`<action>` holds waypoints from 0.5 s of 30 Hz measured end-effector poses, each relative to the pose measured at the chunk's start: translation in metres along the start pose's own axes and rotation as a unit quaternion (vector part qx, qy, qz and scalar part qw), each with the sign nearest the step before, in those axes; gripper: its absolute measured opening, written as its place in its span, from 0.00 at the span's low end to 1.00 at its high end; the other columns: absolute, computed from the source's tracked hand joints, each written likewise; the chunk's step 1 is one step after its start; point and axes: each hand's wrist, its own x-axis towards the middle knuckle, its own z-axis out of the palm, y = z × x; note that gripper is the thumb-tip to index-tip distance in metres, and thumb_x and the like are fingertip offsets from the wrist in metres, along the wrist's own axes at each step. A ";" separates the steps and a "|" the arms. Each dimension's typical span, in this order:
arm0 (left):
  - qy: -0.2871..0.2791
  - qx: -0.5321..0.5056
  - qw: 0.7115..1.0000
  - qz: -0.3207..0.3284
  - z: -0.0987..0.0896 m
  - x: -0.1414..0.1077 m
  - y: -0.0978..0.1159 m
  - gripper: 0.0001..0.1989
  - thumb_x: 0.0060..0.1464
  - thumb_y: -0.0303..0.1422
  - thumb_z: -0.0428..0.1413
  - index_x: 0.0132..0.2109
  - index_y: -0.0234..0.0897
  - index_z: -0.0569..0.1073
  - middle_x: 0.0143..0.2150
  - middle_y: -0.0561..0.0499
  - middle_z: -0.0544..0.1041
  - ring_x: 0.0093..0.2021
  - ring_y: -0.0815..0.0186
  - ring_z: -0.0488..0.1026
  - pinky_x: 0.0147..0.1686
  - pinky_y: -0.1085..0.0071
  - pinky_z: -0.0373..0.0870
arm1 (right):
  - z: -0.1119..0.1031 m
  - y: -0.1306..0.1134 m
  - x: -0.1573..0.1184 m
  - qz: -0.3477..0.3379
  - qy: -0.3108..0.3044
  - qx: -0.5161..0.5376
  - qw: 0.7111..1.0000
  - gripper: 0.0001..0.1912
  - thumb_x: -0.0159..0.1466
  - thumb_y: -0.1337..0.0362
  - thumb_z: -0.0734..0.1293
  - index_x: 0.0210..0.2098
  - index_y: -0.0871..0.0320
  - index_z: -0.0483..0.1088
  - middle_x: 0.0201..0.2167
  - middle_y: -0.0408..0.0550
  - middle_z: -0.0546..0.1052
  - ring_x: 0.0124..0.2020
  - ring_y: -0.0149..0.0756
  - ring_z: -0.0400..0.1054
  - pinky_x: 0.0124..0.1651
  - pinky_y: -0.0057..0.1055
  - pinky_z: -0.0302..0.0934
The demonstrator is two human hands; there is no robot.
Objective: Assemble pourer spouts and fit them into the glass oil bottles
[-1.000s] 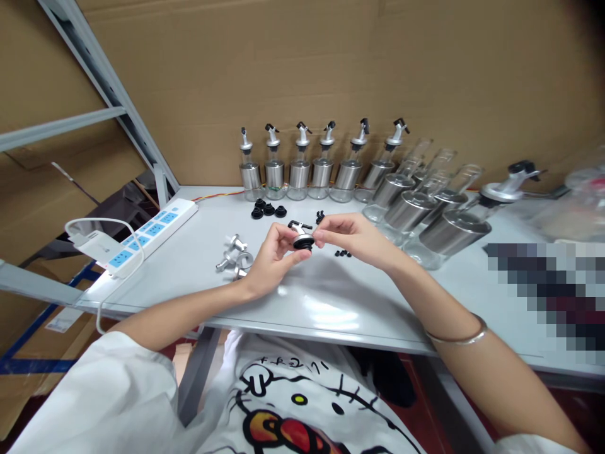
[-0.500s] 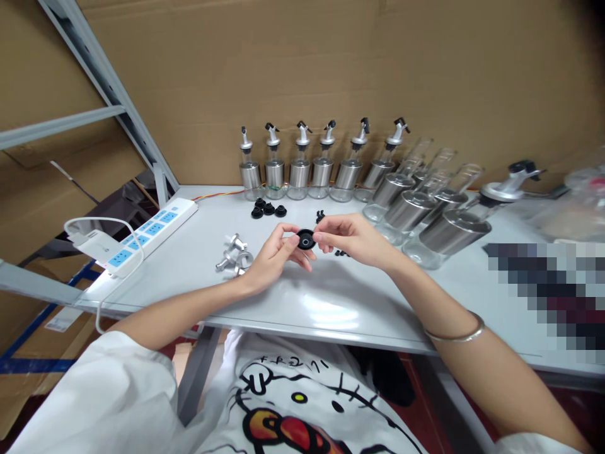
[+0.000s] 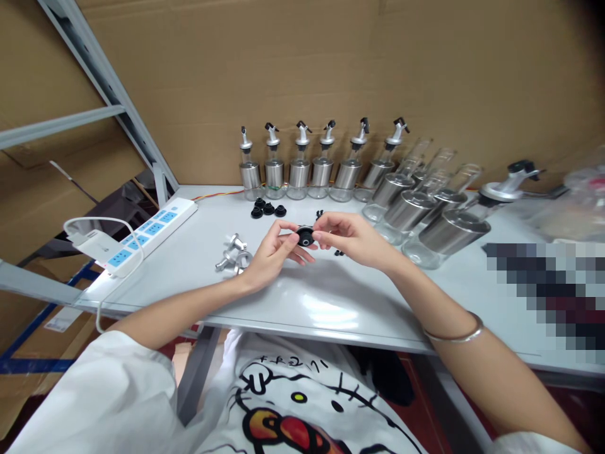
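Between my two hands is a round black stopper [image 3: 305,237] with a small ring at its centre, held above the table. My left hand [image 3: 278,253] pinches its left edge between thumb and fingers, the other fingers spread below. On its right edge, the thumb and fingertips of my right hand [image 3: 347,236] are closed. Several more black stoppers [image 3: 268,209] lie behind my left hand. Silver pourer spouts [image 3: 233,255] rest in a pile left of it. Small black pieces [image 3: 320,214] lie by my right hand, partly hidden by it.
A row of glass bottles [image 3: 299,176] with steel sleeves and pourers stands along the cardboard wall. Bottles without pourers [image 3: 412,211] cluster at right, beside a nearer one with a pourer [image 3: 456,230]. A power strip [image 3: 151,233] with a white cable lies at left on the grey table [image 3: 283,309].
The black stopper has tilted in my fingers, so its face is turned differently and a pale rim shows at its top. Both hands stay nearly in place.
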 end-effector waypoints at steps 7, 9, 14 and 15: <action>-0.021 0.030 0.997 0.063 -0.003 0.002 -0.007 0.20 0.56 0.41 0.60 0.52 0.44 0.63 0.48 0.48 0.72 0.37 0.69 0.77 0.38 0.70 0.73 | 0.000 0.002 0.001 -0.010 0.020 0.000 1.000 0.15 0.57 0.53 0.70 0.32 0.59 0.69 0.24 0.43 0.71 0.25 0.31 0.65 0.30 0.30 0.59; -0.010 0.053 0.995 0.081 -0.004 0.002 -0.008 0.19 0.56 0.40 0.60 0.52 0.45 0.65 0.51 0.48 0.69 0.37 0.70 0.74 0.37 0.71 0.72 | 0.000 0.002 0.001 -0.026 0.022 0.009 0.999 0.15 0.55 0.55 0.72 0.36 0.58 0.68 0.28 0.44 0.72 0.27 0.30 0.66 0.31 0.30 0.61; -0.011 0.081 0.993 0.088 -0.004 0.003 -0.003 0.17 0.56 0.40 0.59 0.51 0.46 0.70 0.50 0.50 0.69 0.33 0.73 0.69 0.37 0.72 0.70 | 0.000 0.000 -0.001 -0.039 0.007 -0.003 0.999 0.15 0.56 0.57 0.71 0.40 0.58 0.70 0.36 0.48 0.76 0.33 0.34 0.70 0.36 0.33 0.65; -0.013 0.080 0.993 0.084 -0.004 0.003 -0.001 0.16 0.56 0.41 0.59 0.51 0.46 0.70 0.49 0.50 0.69 0.33 0.73 0.69 0.36 0.72 0.70 | 0.000 -0.001 -0.001 -0.036 0.007 -0.011 0.999 0.14 0.57 0.56 0.71 0.38 0.58 0.71 0.35 0.48 0.76 0.33 0.34 0.70 0.36 0.33 0.65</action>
